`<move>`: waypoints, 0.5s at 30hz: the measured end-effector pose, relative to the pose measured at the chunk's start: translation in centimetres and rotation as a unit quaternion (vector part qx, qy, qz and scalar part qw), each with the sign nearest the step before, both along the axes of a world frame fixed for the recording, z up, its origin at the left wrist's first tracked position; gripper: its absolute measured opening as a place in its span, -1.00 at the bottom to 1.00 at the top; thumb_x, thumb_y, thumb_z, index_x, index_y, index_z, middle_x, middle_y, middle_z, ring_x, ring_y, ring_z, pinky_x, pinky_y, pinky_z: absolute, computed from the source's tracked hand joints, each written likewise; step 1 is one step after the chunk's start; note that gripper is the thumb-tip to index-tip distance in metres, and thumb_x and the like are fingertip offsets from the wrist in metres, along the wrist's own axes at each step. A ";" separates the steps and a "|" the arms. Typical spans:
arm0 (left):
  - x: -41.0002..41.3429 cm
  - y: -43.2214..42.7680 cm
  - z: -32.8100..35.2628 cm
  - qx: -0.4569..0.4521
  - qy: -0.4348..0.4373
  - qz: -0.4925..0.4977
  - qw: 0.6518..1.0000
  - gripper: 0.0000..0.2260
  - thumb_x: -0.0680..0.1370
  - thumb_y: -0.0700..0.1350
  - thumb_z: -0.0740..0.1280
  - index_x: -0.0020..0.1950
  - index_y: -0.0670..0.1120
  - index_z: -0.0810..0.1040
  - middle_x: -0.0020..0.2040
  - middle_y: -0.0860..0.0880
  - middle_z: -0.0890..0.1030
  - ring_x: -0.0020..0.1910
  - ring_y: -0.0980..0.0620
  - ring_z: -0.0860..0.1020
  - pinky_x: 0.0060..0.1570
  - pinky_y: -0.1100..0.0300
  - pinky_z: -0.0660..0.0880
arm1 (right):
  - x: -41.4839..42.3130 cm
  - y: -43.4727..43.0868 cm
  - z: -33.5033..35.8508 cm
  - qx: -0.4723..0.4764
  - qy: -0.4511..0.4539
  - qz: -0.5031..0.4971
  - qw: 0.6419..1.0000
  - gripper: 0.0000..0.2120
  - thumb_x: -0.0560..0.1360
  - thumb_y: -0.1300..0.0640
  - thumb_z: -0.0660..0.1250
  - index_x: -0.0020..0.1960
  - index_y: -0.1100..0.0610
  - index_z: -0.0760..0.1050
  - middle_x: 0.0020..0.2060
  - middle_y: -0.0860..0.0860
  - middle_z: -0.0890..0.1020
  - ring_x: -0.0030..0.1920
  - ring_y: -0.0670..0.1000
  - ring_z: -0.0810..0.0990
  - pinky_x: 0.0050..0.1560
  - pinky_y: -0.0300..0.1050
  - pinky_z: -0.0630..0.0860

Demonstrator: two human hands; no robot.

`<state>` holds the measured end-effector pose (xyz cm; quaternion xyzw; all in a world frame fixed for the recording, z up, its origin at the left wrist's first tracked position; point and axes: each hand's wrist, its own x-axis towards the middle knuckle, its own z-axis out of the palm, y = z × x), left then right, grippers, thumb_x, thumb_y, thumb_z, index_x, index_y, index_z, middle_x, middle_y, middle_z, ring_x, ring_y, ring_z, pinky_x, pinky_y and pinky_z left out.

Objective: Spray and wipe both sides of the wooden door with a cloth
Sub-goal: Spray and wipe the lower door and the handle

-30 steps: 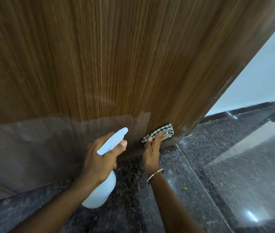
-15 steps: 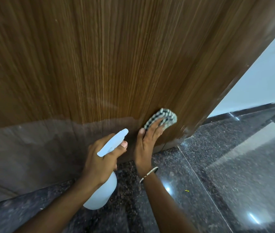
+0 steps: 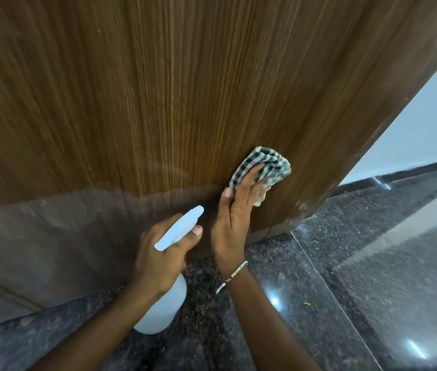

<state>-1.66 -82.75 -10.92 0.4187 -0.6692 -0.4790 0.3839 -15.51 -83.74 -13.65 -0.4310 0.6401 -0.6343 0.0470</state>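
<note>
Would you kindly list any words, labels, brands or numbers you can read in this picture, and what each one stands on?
None can be read. The white plastic spray bottle shows no label on its visible side, the checked cloth carries only its pattern, and the brown wooden door only grain.

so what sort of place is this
Probably an indoor doorway, home or office unclear: a wooden door, a polished speckled stone floor and a pale wall beyond the door's edge.
</note>
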 end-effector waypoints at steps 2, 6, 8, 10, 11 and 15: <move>0.0 -0.1 -0.1 0.012 0.001 -0.004 1.000 -0.84 0.54 0.03 0.41 -0.15 -0.04 0.64 -0.41 -0.12 0.61 -0.51 -0.10 0.51 -0.40 0.09 0.48 | -0.4 0.0 -2.1 0.015 -0.016 -0.017 1.000 -0.39 0.76 0.12 0.07 0.63 -0.16 -0.23 0.64 -0.07 -0.26 0.57 -0.25 -0.38 0.50 -0.41 -0.30; -0.4 0.1 -0.6 0.079 0.010 -0.010 0.997 -0.71 0.42 0.12 0.38 -0.03 -0.06 0.66 -0.24 -0.12 0.69 -0.49 -0.05 0.52 -0.41 0.20 0.52 | -3.5 0.3 -8.1 0.040 -0.227 -0.062 0.971 -0.36 0.76 0.08 0.06 0.59 -0.25 -0.31 0.61 -0.12 -0.31 0.56 -0.30 -0.32 0.54 -0.32 -0.08; -0.9 0.1 -0.9 0.101 0.006 -0.026 0.995 -0.67 0.39 0.12 0.37 0.01 -0.06 0.66 -0.21 -0.10 0.69 -0.50 -0.02 0.51 -0.43 0.22 0.50 | -5.9 0.3 -10.8 0.052 -0.316 -0.078 0.944 -0.35 0.77 0.06 0.06 0.57 -0.32 -0.32 0.62 -0.15 -0.24 0.64 -0.10 -0.18 0.56 -0.13 0.02; -1.8 0.0 -1.1 0.097 -0.006 -0.055 0.994 -0.68 0.42 0.10 0.37 0.03 -0.07 0.66 -0.21 -0.12 0.69 -0.52 0.00 0.50 -0.46 0.25 0.47 | -8.1 0.4 -11.9 0.060 -0.345 -0.080 0.933 -0.36 0.75 -0.01 0.07 0.52 -0.44 -0.30 0.65 -0.13 -0.17 0.66 -0.02 -0.08 0.63 0.02 0.01; -2.3 -0.1 -1.1 0.093 -0.008 -0.065 0.993 -0.70 0.44 0.07 0.37 0.05 -0.08 0.66 -0.20 -0.11 0.69 -0.52 0.01 0.50 -0.46 0.26 0.46 | -9.0 0.4 -12.1 0.055 -0.355 -0.080 0.930 -0.37 0.74 -0.04 0.07 0.50 -0.48 -0.30 0.66 -0.11 -0.12 0.65 0.01 -0.01 0.64 0.10 0.03; -5.0 -0.4 -1.2 0.111 0.009 -0.076 0.991 -0.75 0.50 0.00 0.38 0.10 -0.11 0.65 -0.14 -0.07 0.70 -0.47 0.00 0.53 -0.40 0.25 0.51 | -14.5 0.3 -10.2 0.027 -0.424 -0.105 0.899 -0.39 0.73 -0.11 0.08 0.62 -0.30 -0.24 0.63 -0.04 0.18 0.56 0.08 0.28 0.59 0.13 0.19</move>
